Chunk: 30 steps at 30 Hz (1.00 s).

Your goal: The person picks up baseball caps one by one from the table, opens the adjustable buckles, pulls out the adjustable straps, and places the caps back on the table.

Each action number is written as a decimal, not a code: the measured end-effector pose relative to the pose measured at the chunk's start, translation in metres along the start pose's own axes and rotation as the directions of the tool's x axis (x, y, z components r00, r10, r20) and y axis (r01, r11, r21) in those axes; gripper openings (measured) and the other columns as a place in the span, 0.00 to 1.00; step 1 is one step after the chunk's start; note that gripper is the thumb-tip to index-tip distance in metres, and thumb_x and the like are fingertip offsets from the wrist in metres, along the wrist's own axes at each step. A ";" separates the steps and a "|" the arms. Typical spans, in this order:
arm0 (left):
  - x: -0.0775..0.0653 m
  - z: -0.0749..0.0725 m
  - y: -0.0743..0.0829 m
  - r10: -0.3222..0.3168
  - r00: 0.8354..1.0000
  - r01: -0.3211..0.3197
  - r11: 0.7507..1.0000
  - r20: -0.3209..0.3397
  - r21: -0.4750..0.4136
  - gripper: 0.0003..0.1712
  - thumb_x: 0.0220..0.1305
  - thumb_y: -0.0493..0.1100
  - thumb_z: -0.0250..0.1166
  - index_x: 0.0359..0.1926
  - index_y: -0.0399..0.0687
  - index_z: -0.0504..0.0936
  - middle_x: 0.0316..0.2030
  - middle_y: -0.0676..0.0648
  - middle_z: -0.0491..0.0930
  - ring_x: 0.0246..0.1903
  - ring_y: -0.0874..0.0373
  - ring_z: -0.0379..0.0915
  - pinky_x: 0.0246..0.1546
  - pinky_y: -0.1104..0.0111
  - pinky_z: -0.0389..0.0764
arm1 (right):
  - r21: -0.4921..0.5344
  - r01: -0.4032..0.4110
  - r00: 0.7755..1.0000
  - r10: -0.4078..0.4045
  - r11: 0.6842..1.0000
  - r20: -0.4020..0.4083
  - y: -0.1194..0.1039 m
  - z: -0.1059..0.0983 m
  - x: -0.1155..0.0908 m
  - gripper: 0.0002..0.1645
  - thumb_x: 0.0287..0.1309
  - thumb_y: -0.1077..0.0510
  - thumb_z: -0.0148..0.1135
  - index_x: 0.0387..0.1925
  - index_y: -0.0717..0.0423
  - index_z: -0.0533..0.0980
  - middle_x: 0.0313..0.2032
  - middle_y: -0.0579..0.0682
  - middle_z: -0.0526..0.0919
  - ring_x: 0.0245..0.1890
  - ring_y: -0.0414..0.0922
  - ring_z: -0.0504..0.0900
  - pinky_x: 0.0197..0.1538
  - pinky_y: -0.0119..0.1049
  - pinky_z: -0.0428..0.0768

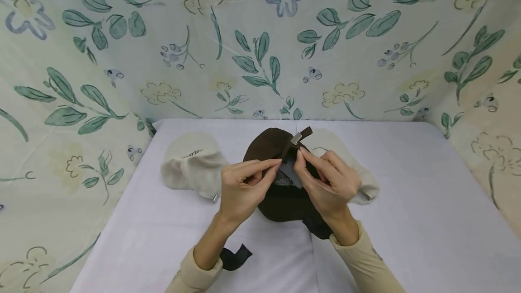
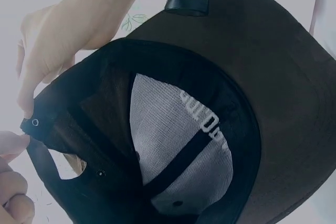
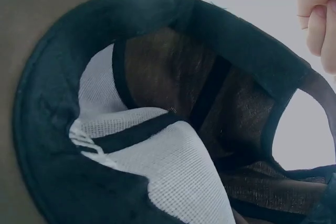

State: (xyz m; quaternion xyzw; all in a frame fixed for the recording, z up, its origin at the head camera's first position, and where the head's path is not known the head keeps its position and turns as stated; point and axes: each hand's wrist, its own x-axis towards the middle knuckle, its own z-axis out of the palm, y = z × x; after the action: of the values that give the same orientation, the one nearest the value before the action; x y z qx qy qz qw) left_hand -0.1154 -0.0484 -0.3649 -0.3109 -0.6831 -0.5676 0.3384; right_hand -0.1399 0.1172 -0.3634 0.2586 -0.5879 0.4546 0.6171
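Note:
A dark brown cap (image 1: 266,146) is held up over the table, its inside facing me. At its back opening is an adjustment strap with a metal buckle (image 1: 296,138). My left hand (image 1: 246,189) pinches the band at the left of the opening between thumb and forefinger. The right hand (image 1: 331,182) pinches the strap just below the buckle. In the left wrist view the cap's dark sweatband (image 2: 244,124) rings a white mesh lining (image 2: 163,124) with lettering showing through. The right wrist view shows that mesh lining (image 3: 178,166) creased inward.
On the white-covered table (image 1: 423,220), an off-white cap (image 1: 195,162) with small dark lettering lies to the left. Another off-white cap (image 1: 366,184) is at the right, partly hidden behind the brown cap and my right hand. A floral cloth (image 1: 260,89) hangs behind.

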 end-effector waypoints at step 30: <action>0.007 -0.013 0.003 0.046 0.995 -0.041 0.998 0.090 -0.057 0.08 0.55 0.21 0.72 0.35 0.33 0.91 0.13 0.53 0.68 0.16 0.68 0.48 0.18 0.77 0.51 | -0.161 -0.152 0.981 0.129 0.975 -0.147 0.023 -0.022 0.017 0.05 0.46 0.66 0.74 0.24 0.67 0.89 0.10 0.54 0.53 0.16 0.37 0.48 0.27 0.27 0.46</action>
State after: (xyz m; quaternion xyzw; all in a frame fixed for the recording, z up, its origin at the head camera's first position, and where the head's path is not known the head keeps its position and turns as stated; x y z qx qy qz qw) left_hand -0.1154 -0.0606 -0.3556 -0.3603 -0.6750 -0.5640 0.3106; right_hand -0.1508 0.1509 -0.3555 0.1308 -0.5984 0.4613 0.6419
